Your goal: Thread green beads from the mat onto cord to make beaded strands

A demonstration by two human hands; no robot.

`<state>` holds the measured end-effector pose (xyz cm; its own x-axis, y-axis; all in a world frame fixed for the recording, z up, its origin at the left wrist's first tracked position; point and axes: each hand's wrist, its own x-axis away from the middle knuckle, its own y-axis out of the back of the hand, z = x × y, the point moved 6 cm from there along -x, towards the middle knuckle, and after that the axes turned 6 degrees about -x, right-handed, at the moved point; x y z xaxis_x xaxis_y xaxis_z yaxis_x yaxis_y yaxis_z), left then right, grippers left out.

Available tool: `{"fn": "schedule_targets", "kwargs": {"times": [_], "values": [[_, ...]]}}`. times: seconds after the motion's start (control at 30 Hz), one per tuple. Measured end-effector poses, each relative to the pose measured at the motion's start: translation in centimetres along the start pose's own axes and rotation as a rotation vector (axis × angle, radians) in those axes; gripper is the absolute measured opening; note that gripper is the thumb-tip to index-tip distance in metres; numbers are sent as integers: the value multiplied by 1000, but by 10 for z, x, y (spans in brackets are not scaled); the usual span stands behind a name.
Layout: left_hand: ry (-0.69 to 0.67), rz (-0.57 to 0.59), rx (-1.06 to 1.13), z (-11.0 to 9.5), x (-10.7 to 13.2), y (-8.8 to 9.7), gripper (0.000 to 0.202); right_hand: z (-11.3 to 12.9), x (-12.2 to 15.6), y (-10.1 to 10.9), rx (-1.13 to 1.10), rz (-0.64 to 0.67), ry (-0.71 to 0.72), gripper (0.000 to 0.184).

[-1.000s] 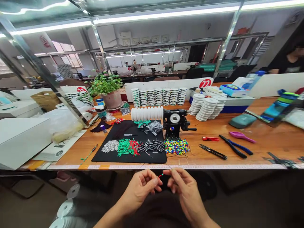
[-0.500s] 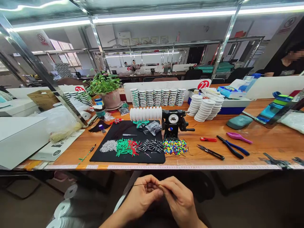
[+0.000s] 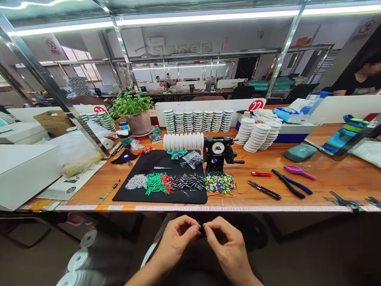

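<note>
My left hand [image 3: 177,240] and my right hand [image 3: 224,242] are held below the table's front edge, fingertips almost meeting. A tiny red-and-green piece [image 3: 198,225] is pinched in my left fingertips. My right thumb and forefinger are pinched close beside it, and any thin line there is too fine to make out. Farther off on the table, a black mat [image 3: 190,198] carries piles of silver, green-and-red and black small parts. Multicoloured beads [image 3: 219,184] lie in a heap at its right edge.
Behind the mat stand a hand-cranked winder [image 3: 217,153] and rows of white spools [image 3: 196,121]. Pliers [image 3: 288,183] and scissors [image 3: 263,190] lie to the right. A co-worker [image 3: 358,77] sits far right. White spools [image 3: 77,259] stand low at left.
My hands have drawn closer together and sit a little higher than half a second ago. The thin dark line stretched across my left hand earlier no longer shows.
</note>
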<state>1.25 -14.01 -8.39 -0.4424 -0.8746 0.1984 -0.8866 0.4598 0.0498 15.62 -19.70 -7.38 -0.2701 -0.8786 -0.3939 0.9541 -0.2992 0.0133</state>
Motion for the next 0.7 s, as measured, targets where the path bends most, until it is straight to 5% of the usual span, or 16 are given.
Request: {"fn": "schedule_targets", "kwargs": {"times": [0.2, 0.43, 0.7], "values": [[3, -65, 127, 6, -4, 3, 25, -6, 6, -13, 54, 100, -62, 21], [7, -40, 140, 11, -4, 1, 24, -22, 6, -9, -139, 46, -315, 29], [74, 7, 224, 14, -4, -3, 29, -24, 6, -15, -76, 178, -283, 27]]}}
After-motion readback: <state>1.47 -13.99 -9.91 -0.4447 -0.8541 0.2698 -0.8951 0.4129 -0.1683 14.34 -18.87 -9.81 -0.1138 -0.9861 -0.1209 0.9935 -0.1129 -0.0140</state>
